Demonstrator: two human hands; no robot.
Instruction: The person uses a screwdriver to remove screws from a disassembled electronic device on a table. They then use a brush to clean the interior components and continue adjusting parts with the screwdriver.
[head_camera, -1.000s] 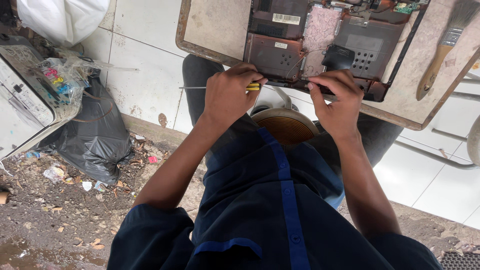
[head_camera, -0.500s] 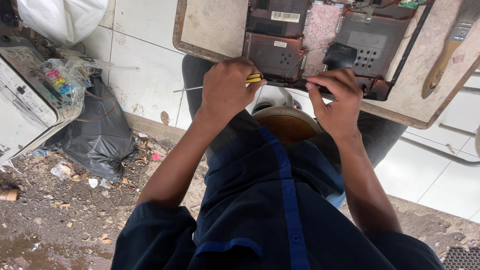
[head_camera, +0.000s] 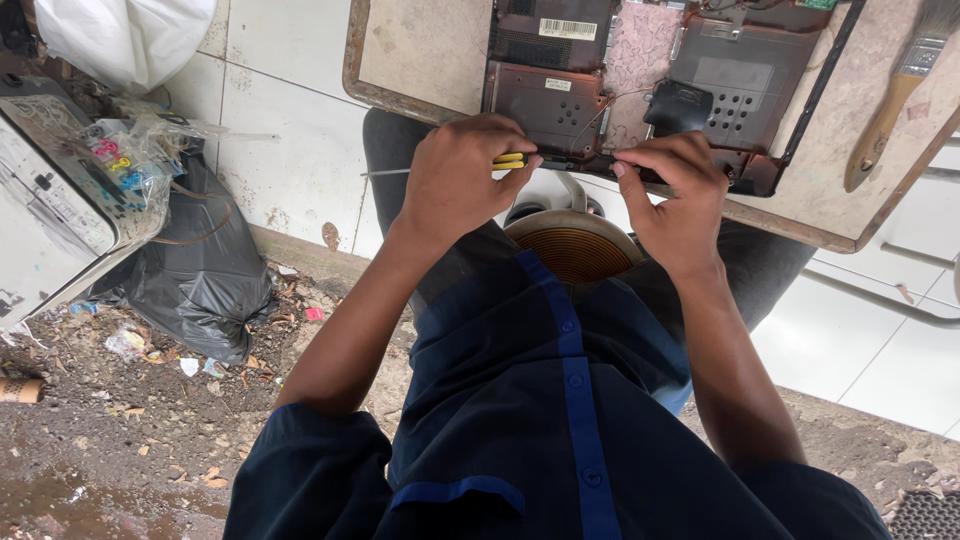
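Overhead, an opened laptop underside (head_camera: 640, 90) lies on a worn, scuffed beige board (head_camera: 420, 50) with rounded corners, its dark plastic panels ribbed with vents and a pale pinkish bare patch showing between them. The left hand (head_camera: 462, 180) is curled tight around a screwdriver (head_camera: 510, 160) with a yellow-and-black handle; its thin metal shaft sticks out to the left of the fist. The right hand (head_camera: 672, 195) rests at the laptop's near edge, its fingertips pressed together on a small dark part there, too small to make out. A wooden-handled paintbrush (head_camera: 895, 95) lies well apart on the board's right side. Below the hands, a round ribbed brown disc (head_camera: 575, 250) sits against the person's dark blue shirt. To the left, on littered dirt, a crumpled black plastic bag (head_camera: 195, 270) slumps beside a white machine (head_camera: 50, 220), with a clear bag (head_camera: 135, 165) of small colourful bits on top.
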